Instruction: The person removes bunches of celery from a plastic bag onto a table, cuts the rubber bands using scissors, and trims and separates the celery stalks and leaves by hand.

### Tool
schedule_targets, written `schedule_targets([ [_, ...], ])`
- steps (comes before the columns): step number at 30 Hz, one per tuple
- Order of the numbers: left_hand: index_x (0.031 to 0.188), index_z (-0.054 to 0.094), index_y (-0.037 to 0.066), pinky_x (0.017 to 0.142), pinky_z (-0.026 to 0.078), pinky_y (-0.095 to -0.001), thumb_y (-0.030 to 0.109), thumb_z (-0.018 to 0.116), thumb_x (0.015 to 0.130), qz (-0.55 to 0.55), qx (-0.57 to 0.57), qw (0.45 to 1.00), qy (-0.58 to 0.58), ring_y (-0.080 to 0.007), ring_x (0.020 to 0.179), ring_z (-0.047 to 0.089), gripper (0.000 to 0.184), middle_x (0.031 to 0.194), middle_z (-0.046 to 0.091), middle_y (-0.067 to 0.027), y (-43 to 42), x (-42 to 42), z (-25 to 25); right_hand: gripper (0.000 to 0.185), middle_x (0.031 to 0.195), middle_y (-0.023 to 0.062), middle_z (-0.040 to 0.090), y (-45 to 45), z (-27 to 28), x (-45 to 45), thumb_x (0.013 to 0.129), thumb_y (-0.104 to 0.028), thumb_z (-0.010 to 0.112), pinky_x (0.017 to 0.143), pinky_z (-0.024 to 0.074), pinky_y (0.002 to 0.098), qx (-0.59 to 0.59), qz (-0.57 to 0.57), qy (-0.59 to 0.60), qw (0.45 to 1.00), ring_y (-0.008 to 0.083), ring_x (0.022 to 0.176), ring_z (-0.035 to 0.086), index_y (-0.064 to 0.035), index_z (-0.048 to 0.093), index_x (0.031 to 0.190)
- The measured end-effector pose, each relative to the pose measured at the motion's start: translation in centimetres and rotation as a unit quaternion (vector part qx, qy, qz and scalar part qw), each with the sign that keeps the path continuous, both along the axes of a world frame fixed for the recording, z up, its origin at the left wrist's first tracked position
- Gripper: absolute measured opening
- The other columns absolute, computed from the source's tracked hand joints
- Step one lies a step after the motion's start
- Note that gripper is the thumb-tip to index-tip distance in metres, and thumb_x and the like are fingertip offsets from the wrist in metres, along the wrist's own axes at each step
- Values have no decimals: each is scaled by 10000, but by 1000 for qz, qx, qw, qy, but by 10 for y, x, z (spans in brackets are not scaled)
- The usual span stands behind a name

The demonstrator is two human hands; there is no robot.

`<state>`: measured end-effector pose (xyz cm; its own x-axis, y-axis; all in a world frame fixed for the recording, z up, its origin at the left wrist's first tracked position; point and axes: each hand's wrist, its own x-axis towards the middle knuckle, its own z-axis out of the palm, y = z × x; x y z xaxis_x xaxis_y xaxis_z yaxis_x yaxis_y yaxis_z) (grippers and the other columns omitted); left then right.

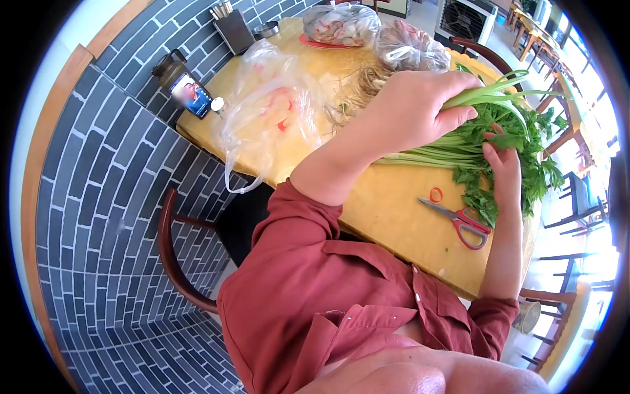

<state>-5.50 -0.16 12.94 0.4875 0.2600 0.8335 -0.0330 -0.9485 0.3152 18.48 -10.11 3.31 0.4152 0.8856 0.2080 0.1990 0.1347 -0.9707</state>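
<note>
My left hand [433, 105] is closed around a few pale green celery stalks [489, 95], back of the hand up, above the table. Under and beyond it lies a larger bunch of leafy celery [436, 151], its stalks to the left and leaves to the right. My right hand [504, 161] is among the leaves, with thumb and fingers closed at a celery leaf [508, 140]. Red-handled scissors [467, 226] lie on the table to the left of my right forearm, blades pointing left. A small orange ring [436, 194] lies near the blades.
On the yellow-covered table [387, 210] are crumpled clear plastic bags [269, 111], root trimmings [357, 92] and two filled bags [341, 26] at the back. A phone [190, 94] leans on a dark jug [169, 65] by the brick wall. A chair [172, 256] stands at left.
</note>
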Motion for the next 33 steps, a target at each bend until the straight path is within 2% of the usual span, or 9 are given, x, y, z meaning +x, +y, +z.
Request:
schedule_targets([
  [3,1072,615,42,680,509,-288,171,711,778,-3,-3,1000,-1,-253,803,659,335,964,664,-118,1,-1,0,481,1158,84,517,6,-10,5,816,-179,705,926,398,302,46,-144,-29,988,169,1040,509,1,472,1197],
  [9,1090,613,44,660,501,-268,163,707,785,-28,-19,999,-8,-202,770,658,340,946,668,-102,-1,-2,2,448,1145,103,553,8,-10,16,814,-171,707,897,413,306,93,-246,-36,964,181,1004,536,3,503,1174],
  [13,1116,602,11,652,470,-217,169,697,812,-50,-45,998,-15,-90,762,598,357,923,665,-70,-2,-5,3,388,1046,127,624,6,-12,15,874,-287,618,878,426,312,31,-119,17,992,193,944,582,18,571,1110],
  [15,1073,606,39,612,485,-275,175,690,809,-37,-101,994,-31,-150,659,611,309,879,666,-107,-2,-3,2,451,1027,128,641,2,-11,13,931,-396,485,867,435,314,-14,-36,77,996,199,939,598,8,598,1096],
  [20,1105,596,-2,626,440,-207,167,679,831,-32,-107,993,-34,-82,691,546,333,855,638,-55,4,-3,3,568,1093,112,616,-3,-4,7,972,-469,307,897,420,321,-41,93,139,985,200,1013,577,-4,557,1184],
  [24,1103,594,-8,619,426,-201,161,674,838,-29,-142,989,-25,-67,687,522,324,854,624,-29,5,-6,3,401,1092,68,617,-4,-5,4,935,-313,511,844,426,273,-25,98,36,994,138,995,568,-20,547,1206],
  [25,1104,594,-8,617,424,-201,160,674,839,-28,-145,989,-23,-65,685,519,324,853,622,-29,4,-6,3,371,1060,38,616,-4,-4,0,880,-205,614,818,422,247,-1,81,80,993,108,953,560,-30,555,1202],
  [29,1106,593,-7,602,416,-194,158,672,841,-36,-125,991,-19,-60,669,507,321,842,616,-22,-1,-3,5,363,1004,1,610,1,-5,-5,852,-160,646,804,421,245,62,-11,92,994,91,900,541,-43,572,1188],
  [33,1104,594,-5,581,403,-184,155,669,844,-37,-122,992,-16,-49,649,494,314,821,611,-11,-5,0,5,251,963,19,641,0,-5,-14,858,-169,641,846,428,251,-8,15,59,998,97,896,559,-29,643,1066],
])
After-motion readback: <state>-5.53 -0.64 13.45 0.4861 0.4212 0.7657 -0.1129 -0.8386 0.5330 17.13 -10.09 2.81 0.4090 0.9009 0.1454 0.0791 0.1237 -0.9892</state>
